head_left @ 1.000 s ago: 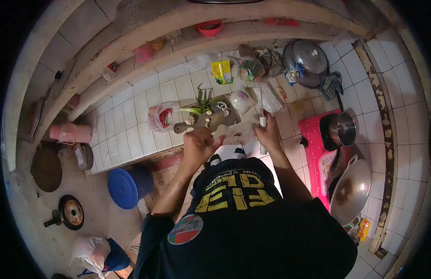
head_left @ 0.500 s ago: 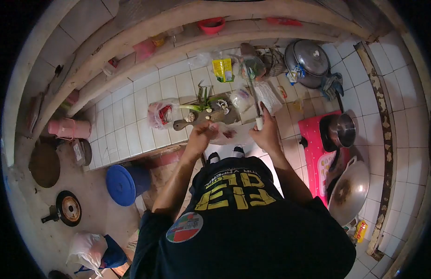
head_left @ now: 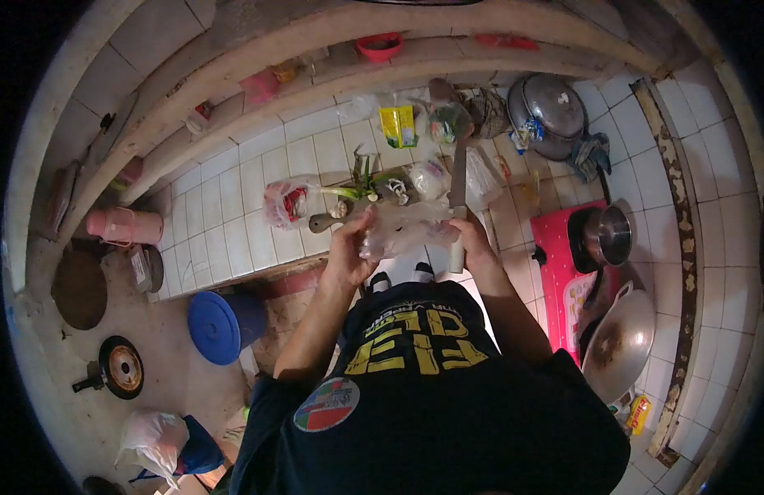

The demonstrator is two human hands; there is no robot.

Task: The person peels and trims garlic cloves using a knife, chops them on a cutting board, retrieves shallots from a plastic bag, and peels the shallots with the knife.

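Note:
A clear plastic bag is stretched between both hands over the counter's front edge. My left hand grips the bag's left end with its fingers closed. In my right hand is a knife, its white handle toward me and its blade pointing away; the bag's right end lies against that hand too. Behind the bag, mostly hidden by it, is a wooden cutting board. Green onion stalks and garlic lie on and beside the board. To its left sits a bag with red contents.
A pink stove bears a metal pot, with a large wok beside it. At the back are a yellow packet and a lidded pot. A blue bucket stands lower left.
The bag has been raised and spread over more of the cutting board. The knife has turned in my right hand from tilted to nearly upright in view, its handle lower.

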